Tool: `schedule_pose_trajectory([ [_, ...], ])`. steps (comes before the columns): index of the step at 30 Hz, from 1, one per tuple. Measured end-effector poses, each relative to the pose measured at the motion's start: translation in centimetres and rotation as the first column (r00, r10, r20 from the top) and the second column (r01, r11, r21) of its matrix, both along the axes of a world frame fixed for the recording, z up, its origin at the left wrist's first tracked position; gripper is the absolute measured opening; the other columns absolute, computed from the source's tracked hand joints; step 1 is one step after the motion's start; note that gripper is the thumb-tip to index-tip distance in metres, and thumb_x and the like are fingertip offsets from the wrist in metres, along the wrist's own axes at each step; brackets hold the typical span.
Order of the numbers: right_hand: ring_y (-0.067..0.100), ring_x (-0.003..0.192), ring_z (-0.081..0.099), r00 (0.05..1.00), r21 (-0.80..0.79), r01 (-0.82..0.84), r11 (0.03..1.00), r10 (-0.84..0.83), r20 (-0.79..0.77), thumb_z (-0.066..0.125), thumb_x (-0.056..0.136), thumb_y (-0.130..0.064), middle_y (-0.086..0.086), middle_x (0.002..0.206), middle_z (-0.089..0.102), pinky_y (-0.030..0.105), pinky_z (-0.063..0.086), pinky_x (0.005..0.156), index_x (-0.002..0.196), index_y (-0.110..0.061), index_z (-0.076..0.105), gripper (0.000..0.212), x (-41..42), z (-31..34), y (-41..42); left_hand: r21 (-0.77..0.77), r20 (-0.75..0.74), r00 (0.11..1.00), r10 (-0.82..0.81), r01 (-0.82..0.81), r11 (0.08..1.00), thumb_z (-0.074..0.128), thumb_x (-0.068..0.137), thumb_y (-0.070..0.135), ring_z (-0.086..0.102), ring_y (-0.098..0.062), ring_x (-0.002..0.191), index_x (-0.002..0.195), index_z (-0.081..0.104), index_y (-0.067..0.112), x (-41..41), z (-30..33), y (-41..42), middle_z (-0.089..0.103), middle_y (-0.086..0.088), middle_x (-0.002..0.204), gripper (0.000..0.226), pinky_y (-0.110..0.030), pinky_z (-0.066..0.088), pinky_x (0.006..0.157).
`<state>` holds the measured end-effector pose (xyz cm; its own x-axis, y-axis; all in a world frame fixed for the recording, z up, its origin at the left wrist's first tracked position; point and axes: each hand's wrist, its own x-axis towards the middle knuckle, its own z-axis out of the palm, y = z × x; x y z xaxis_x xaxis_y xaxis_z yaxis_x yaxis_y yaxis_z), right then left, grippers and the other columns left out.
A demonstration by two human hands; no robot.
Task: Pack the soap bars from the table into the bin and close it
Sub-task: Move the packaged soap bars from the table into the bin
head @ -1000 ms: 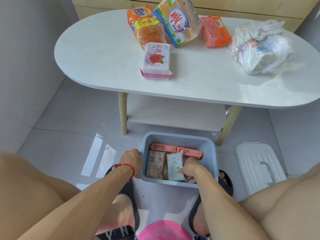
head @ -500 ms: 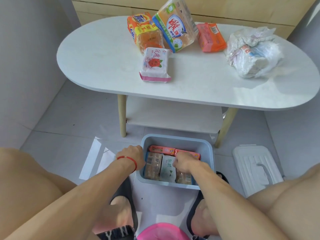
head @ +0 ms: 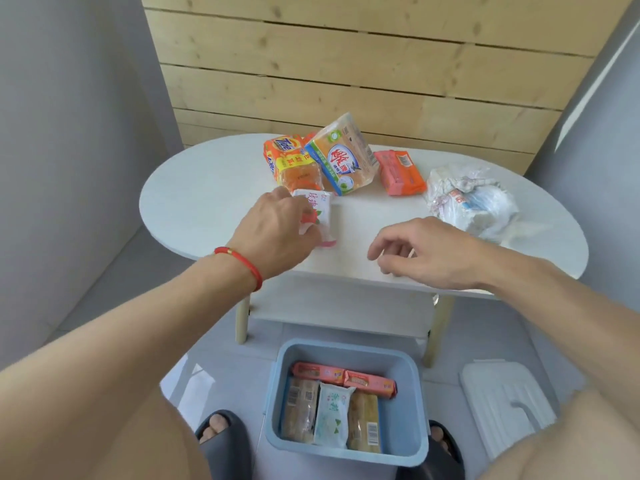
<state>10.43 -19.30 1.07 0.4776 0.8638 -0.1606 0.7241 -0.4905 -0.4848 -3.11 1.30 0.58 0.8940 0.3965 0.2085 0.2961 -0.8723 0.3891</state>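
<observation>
My left hand (head: 277,230) lies on the white rose-printed soap bar (head: 320,213) on the white table (head: 194,192), fingers curling round its near edge. My right hand (head: 426,251) hovers over the table's front edge, fingers loosely curled, holding nothing. Farther back lie an orange Tide soap pack (head: 294,164), a green-and-yellow soap pack (head: 343,154) leaning on it, and a pink-orange bar (head: 400,171). The blue bin (head: 408,417) stands on the floor below, open, with several wrapped bars inside.
A crumpled plastic bag (head: 467,199) sits at the table's right. The bin's white lid (head: 502,410) lies on the floor to the right of the bin. My feet in dark slippers (head: 221,438) flank the bin. A wooden panel wall stands behind the table.
Both hands have left the bin and risen to the table. The left hand now lies on the white rose-printed bar; the right hand hovers empty. The view tilted up.
</observation>
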Motion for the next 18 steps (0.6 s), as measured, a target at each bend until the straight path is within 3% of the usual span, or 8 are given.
schedule_pose_trajectory([
  [3,0.008,0.077,0.071,0.983,0.135,0.184,0.974,-0.182,-0.026,0.064,0.092,-0.021,-0.008,0.084,0.075,0.031,0.056,0.078,0.095,-0.032,0.073,0.015,2.5,-0.9,0.3,-0.013,-0.134,0.981,0.139,-0.142,0.990,0.061,0.081,0.052,0.047,-0.036,0.109,0.123,0.051,0.015,3.2,-1.7,0.0,0.053,-0.017,0.114,0.057,-0.045,0.048,0.091],
  [6,0.017,0.067,0.074,0.956,0.146,0.283,0.948,-0.268,-0.116,0.059,0.092,-0.015,-0.002,0.083,0.077,0.033,0.059,0.071,0.094,-0.025,0.073,0.018,3.0,-1.3,1.8,0.005,-0.117,0.973,0.199,-0.200,0.980,0.061,0.078,0.047,0.051,-0.039,0.103,0.120,0.043,0.011,5.2,-2.7,-0.9,0.059,-0.020,0.109,0.058,-0.043,0.046,0.089],
  [8,0.027,0.068,0.076,0.940,0.135,0.309,0.942,-0.281,-0.191,0.057,0.095,-0.024,0.003,0.080,0.079,0.033,0.059,0.061,0.092,-0.017,0.075,0.019,2.1,-1.4,2.8,-0.078,-0.055,0.981,0.188,-0.192,0.978,0.065,0.075,0.044,0.054,-0.039,0.100,0.122,0.041,0.011,4.9,-2.7,-2.1,0.061,-0.019,0.105,0.062,-0.042,0.046,0.088],
  [11,0.029,0.062,0.076,0.862,0.075,0.369,0.927,-0.310,-0.402,0.056,0.095,-0.047,0.007,0.070,0.078,0.031,0.054,0.050,0.078,-0.013,0.074,0.043,-0.7,-1.5,3.0,-0.251,0.062,0.987,0.148,-0.128,0.959,0.063,0.070,0.051,0.056,-0.031,0.098,0.123,0.040,0.017,2.1,-3.0,-5.6,0.063,-0.010,0.097,0.067,-0.037,0.044,0.081],
  [14,0.023,0.068,0.077,0.743,0.086,0.428,0.900,-0.295,-0.600,0.069,0.085,-0.049,0.006,0.073,0.078,0.035,0.062,0.059,0.082,-0.014,0.076,0.037,-3.8,-2.2,0.3,-0.325,0.209,0.975,0.078,-0.006,0.946,0.061,0.070,0.053,0.051,-0.018,0.089,0.119,0.039,0.025,-1.8,-4.0,-9.6,0.057,0.000,0.090,0.061,-0.024,0.038,0.069],
  [16,0.021,0.078,0.078,0.765,0.058,0.426,0.903,-0.325,-0.556,0.070,0.078,-0.051,0.003,0.084,0.079,0.044,0.065,0.073,0.097,-0.018,0.074,0.038,-5.7,-4.0,-2.2,-0.361,0.244,0.970,-0.006,0.096,0.928,0.069,0.072,0.045,0.051,-0.009,0.088,0.122,0.038,0.029,-4.1,-5.5,-11.6,0.052,0.007,0.094,0.061,-0.017,0.043,0.068],
  [18,0.020,0.081,0.078,0.785,-0.034,0.411,0.911,-0.372,-0.496,0.064,0.076,-0.047,0.000,0.087,0.079,0.046,0.065,0.075,0.099,-0.023,0.071,0.033,-7.3,-6.0,-4.2,-0.446,0.190,0.973,-0.129,0.203,0.872,0.068,0.073,0.048,0.054,-0.003,0.092,0.127,0.036,0.034,-5.8,-7.8,-12.7,0.051,0.014,0.102,0.064,-0.011,0.045,0.075],
])
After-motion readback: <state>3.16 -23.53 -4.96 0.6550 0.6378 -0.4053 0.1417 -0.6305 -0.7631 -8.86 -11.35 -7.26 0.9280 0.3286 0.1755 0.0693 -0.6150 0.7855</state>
